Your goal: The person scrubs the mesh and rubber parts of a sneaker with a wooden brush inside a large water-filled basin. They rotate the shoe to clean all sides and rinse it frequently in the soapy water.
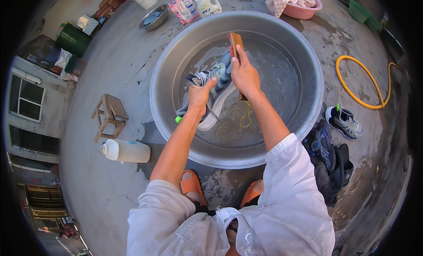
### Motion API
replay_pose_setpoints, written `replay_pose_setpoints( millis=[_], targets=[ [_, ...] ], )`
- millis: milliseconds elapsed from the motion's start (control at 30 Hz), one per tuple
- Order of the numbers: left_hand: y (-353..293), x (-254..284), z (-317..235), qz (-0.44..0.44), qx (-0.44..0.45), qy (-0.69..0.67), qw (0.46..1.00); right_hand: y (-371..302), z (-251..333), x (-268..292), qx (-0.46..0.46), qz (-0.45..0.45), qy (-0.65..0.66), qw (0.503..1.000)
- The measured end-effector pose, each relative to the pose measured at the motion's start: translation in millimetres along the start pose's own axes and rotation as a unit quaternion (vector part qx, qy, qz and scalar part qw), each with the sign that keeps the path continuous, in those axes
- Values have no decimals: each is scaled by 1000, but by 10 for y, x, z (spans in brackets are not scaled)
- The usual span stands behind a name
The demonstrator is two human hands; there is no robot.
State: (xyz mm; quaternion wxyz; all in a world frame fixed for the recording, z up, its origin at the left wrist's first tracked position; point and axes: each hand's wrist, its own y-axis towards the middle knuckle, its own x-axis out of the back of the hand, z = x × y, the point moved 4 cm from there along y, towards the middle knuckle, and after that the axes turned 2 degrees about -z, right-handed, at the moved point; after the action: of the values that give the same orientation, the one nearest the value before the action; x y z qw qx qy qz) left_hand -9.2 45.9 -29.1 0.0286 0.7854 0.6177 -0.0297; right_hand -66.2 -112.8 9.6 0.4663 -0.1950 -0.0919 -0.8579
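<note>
**Shoe and brush over a metal basin on a wet concrete yard**

A grey concrete floor (110, 71), damp in patches, fills the view, and a wide metal basin (308, 106) with shallow water sits at its centre. The person stands at 6 o'clock of the basin in orange sandals (192, 185), white sleeves pushed back from both forearms.

Inside the basin, the left hand (200, 97) grasps a grey and blue sneaker (216, 86) from its 7 o'clock side, thumb over the upper, holding it tilted with the white sole turned toward 5 o'clock. The right hand (244, 73) is clenched around a wooden scrub brush (235, 42), which lies against the sneaker's far end at about 1 o'clock. A yellow lace (245, 117) floats in the water just below the sneaker.

Around the basin:
- At 3 o'clock, 1 matching grey sneaker (344, 121) on the floor, with a dark heap of shoes (328, 161) near it at 4 o'clock.
- At 2 o'clock, a yellow hose (352, 90) in a loop.
- At 12 o'clock, a white detergent jug (207, 3), a pink pouch (184, 8) and a pink tub (304, 10) holding cloth.
- At 11 o'clock, a small steel bowl (154, 16).
- At 9 o'clock, a low wooden stool (110, 117).
- At 8 o'clock, a white bottle (125, 151) lying on its side.
</note>
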Motion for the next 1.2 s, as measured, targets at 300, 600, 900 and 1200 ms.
replay_pose_setpoints(
  millis=[300,600,900,1200],
  targets=[
    [109,227,-19,-36,62,-64,995,196,-1455,-79,-189,-4,-112,976],
    [239,294,90,-105,91,-110,984,-94,-2097,-642,-262,398,-140,868],
    [402,375,130,-167,97,-159,968,-210,-397,-251,60,18,124,990],
    [297,32,310,-134,150,-241,950,-292,-96,-503,44,5,-21,999]
  ],
)
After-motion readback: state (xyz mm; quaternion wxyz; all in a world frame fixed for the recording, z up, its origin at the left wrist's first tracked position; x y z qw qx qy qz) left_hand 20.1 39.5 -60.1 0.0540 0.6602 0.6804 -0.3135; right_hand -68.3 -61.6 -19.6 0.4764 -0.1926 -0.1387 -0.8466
